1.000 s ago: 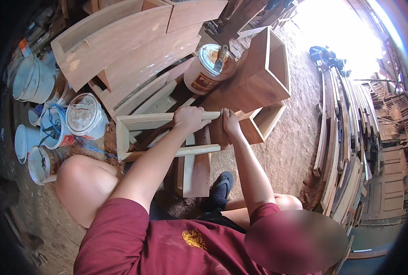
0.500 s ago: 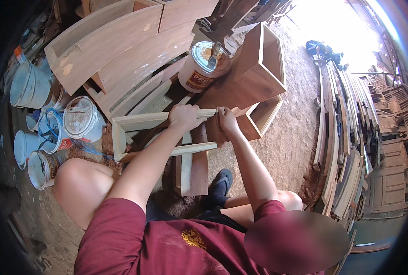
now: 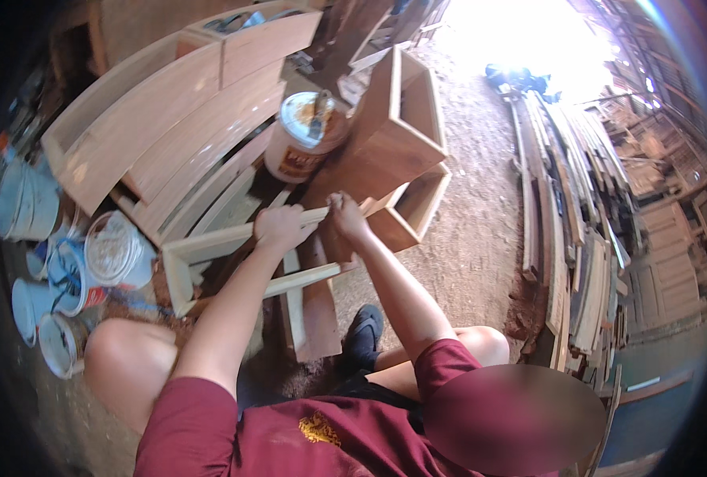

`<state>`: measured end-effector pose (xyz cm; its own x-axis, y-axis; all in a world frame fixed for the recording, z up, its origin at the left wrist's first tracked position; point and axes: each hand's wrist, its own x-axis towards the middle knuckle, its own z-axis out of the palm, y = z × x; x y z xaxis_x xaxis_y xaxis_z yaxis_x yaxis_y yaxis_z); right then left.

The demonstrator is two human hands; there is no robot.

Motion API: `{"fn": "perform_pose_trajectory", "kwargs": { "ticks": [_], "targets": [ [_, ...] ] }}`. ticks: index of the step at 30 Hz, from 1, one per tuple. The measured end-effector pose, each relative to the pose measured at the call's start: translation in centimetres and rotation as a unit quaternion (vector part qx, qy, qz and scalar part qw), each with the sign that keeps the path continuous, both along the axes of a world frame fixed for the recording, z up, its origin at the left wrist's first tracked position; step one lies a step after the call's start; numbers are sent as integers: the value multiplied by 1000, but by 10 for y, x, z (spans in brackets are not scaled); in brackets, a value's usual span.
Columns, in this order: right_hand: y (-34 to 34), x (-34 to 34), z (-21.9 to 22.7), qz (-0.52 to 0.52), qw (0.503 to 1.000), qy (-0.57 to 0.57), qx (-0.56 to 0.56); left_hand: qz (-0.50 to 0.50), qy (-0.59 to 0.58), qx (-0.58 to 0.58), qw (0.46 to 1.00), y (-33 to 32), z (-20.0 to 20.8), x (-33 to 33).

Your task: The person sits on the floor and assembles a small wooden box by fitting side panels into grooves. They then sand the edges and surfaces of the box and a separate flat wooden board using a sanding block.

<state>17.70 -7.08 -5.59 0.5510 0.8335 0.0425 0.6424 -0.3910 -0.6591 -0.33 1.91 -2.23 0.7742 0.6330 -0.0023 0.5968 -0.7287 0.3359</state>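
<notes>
Before me lies a long, narrow wooden frame (image 3: 177, 274), pale along its edges, resting across other boards. My left hand (image 3: 280, 227) is wrapped round its far rail. Close beside it, my right hand (image 3: 347, 218) is closed at the right end of the same rail. Whether those right fingers hold anything besides the wood is hidden. Under the frame, a reddish-brown board (image 3: 318, 314) points toward me. A wooden box (image 3: 385, 151) with an open side stands just beyond my right hand, above another open wooden box (image 3: 421, 203).
A lidded bucket (image 3: 294, 155) with a brush on top stands beyond my hands. Curved wooden panels (image 3: 158, 103) are stacked at the far left. Several buckets (image 3: 119, 250) crowd the left floor, and long planks (image 3: 556, 215) lie in a pile along the right.
The view has turned a little, so the scene sits further left and most near things lower. Both hands stay closed at the far rail, in nearly the same places.
</notes>
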Motion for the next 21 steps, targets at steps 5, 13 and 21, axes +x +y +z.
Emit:
{"fn": "perform_pose_trajectory", "kwargs": {
  "ticks": [5, 13, 21],
  "targets": [
    [-40, -27, 6, 5, 996, 73, -44, 12, 15, 10, 1000, 3, -5, -9],
    [-59, -31, 16, -10, 993, 99, -56, 16, 18, 23, 999, -4, 4, -5],
    [4, -16, 24, -15, 993, 93, -73, 14, 6, 50, 999, 4, -3, -7]
  ]
}}
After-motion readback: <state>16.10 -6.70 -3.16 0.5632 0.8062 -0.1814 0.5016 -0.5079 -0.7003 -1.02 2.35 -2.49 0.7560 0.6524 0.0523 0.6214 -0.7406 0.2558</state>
